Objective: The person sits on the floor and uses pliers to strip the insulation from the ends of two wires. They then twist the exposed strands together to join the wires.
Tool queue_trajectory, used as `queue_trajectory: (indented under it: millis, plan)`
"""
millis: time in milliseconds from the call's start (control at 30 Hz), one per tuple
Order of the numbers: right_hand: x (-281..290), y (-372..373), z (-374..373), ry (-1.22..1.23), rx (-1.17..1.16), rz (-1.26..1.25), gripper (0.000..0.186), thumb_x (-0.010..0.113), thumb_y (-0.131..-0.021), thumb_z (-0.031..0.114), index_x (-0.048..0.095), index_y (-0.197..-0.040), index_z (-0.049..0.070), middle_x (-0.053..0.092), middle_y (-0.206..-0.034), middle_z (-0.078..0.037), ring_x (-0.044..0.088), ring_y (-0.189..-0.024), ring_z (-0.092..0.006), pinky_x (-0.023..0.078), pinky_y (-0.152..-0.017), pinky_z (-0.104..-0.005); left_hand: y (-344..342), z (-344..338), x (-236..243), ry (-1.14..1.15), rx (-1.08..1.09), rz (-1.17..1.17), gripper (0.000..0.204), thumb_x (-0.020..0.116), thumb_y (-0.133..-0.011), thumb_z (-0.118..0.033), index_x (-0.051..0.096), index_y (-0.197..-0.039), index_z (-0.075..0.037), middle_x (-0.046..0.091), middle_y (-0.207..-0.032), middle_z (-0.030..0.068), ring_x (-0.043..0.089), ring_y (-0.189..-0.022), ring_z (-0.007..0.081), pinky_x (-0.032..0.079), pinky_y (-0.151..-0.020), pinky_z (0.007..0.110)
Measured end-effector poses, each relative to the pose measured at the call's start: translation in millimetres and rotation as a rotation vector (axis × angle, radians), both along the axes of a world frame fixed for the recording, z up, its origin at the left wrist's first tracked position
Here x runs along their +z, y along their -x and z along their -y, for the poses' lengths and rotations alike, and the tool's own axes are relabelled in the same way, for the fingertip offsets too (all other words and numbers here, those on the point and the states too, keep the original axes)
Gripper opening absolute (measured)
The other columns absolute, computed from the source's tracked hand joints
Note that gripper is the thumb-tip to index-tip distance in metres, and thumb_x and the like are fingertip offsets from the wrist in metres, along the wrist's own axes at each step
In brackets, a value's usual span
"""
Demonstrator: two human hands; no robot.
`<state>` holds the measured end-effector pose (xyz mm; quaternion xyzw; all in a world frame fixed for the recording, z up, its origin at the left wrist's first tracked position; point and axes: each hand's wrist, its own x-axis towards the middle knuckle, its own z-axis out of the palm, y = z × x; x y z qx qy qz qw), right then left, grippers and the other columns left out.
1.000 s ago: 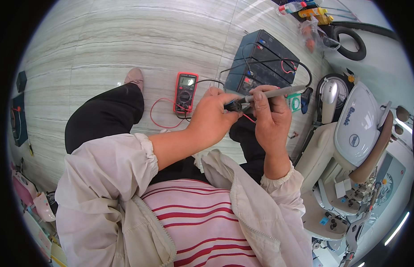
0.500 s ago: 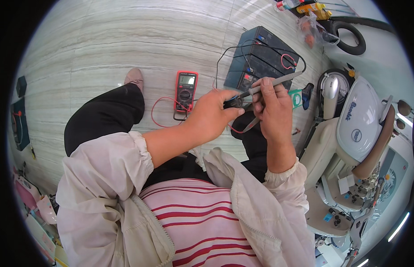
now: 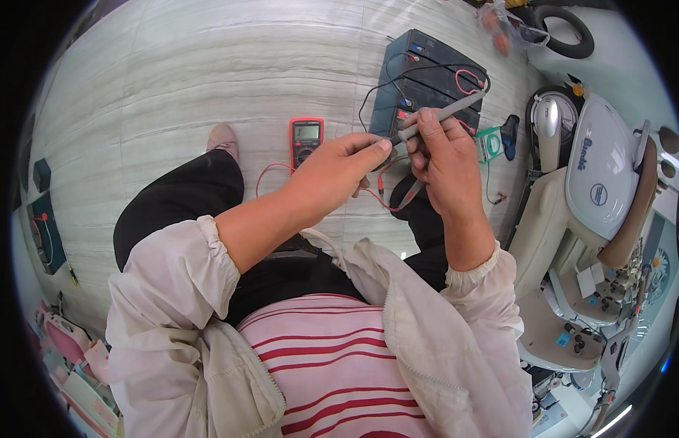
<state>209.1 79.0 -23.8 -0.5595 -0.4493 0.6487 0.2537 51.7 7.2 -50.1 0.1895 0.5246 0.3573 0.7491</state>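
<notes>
My right hand [image 3: 452,160] closes round a grey test probe [image 3: 456,107], pen-like, with a black lead at its back end. Its front end points left and down, to the fingertips of my left hand [image 3: 332,164]. A second grey probe [image 3: 411,196], with a red lead, sticks out below the right palm. My left hand is closed in a pinch on a small black part, now mostly hidden by the fingers; its kind does not show. Left of the hands lies a red-framed multimeter [image 3: 306,137], its lower part covered by my left wrist.
A dark battery pack [image 3: 445,82] with wires on top stands beyond the right hand. Beside it are a green and white case [image 3: 489,144] and a dark object [image 3: 509,135]. A white and beige scooter [image 3: 584,182] stands on the right. Another battery [image 3: 47,226] lies far left.
The left fingers have closed further over the black part, which showed more before. Both hands have shifted slightly, the right one upward with the probe. The view has moved a little.
</notes>
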Motion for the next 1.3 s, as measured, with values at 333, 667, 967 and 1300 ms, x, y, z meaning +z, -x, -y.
queue_trajectory:
  millis: [333,667,967,1300]
  plan:
    - [1,-9,0,-0.100,0.030,-0.022,0.024,0.060,-0.093,0.018,0.058,-0.105,-0.002,0.057,-0.083,-0.003,0.050,-0.066,-0.0072,0.040,-0.057,-0.0226,5,-8,-5,-0.018,0.113,-0.075,0.035,0.061,-0.098,-0.039,0.069,-0.107,-0.006,0.049,-0.069,-0.0047,0.042,-0.061,0.0057,0.033,-0.056,0.022]
    - [5,-16,-2,-0.083,0.265,0.111,0.033,0.053,-0.095,0.019,0.055,-0.119,-0.004,0.063,-0.099,-0.010,0.058,-0.083,-0.0154,0.049,-0.082,-0.0301,36,-26,2,-0.185,0.363,-0.107,0.034,0.060,-0.099,-0.034,0.068,-0.107,-0.002,0.051,-0.086,-0.0021,0.044,-0.068,0.0073,0.037,-0.062,0.023]
    - [-4,-24,-5,-0.648,0.466,0.325,0.033,0.054,-0.097,0.016,0.050,-0.123,-0.005,0.060,-0.103,-0.020,0.060,-0.088,-0.0281,0.050,-0.082,-0.0358,35,-27,11,-0.256,0.348,-0.307,0.036,0.064,-0.096,-0.037,0.070,-0.107,-0.002,0.053,-0.080,-0.0031,0.043,-0.071,0.0069,0.038,-0.064,0.022]
    - [19,-3,8,-0.670,0.537,0.465,0.029,0.056,-0.096,0.009,0.053,-0.124,0.003,0.064,-0.106,-0.018,0.063,-0.091,-0.0386,0.051,-0.076,-0.0459,13,-16,-10,-0.327,0.137,-0.514,0.033,0.061,-0.100,-0.033,0.069,-0.112,-0.003,0.061,-0.087,-0.0036,0.047,-0.076,0.0044,0.040,-0.068,0.022]
